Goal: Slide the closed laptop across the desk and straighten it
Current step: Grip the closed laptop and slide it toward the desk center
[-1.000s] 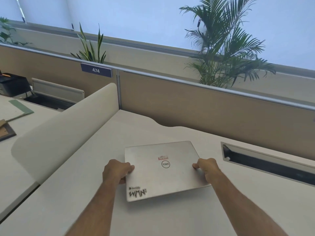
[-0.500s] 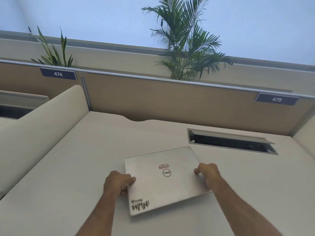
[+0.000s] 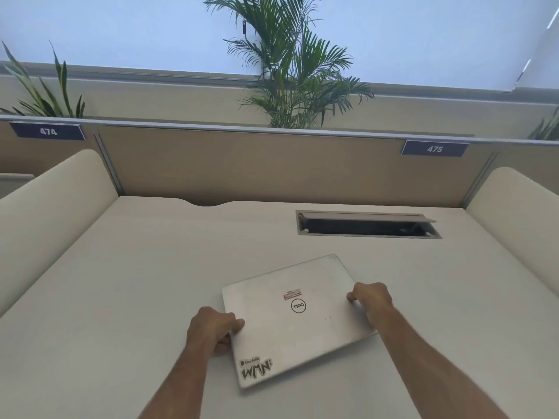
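A closed silver laptop (image 3: 295,320) lies flat on the pale desk (image 3: 136,282), near its front middle. It sits skewed, its far right corner turned away from me. Stickers mark its lid, one at the near left corner. My left hand (image 3: 213,329) grips the laptop's left edge, thumb on the lid. My right hand (image 3: 370,299) grips the right edge, fingers curled over it.
An open cable slot (image 3: 367,225) is sunk in the desk behind the laptop, to the right. Cream side dividers stand at the left (image 3: 51,213) and the right (image 3: 514,213). A tan back partition (image 3: 257,164) carries labels 474 and 475, with plants behind.
The laptop has slid to the right across the desk with both hands on it, toward the cable slot. It has turned more askew. The view has swung right.
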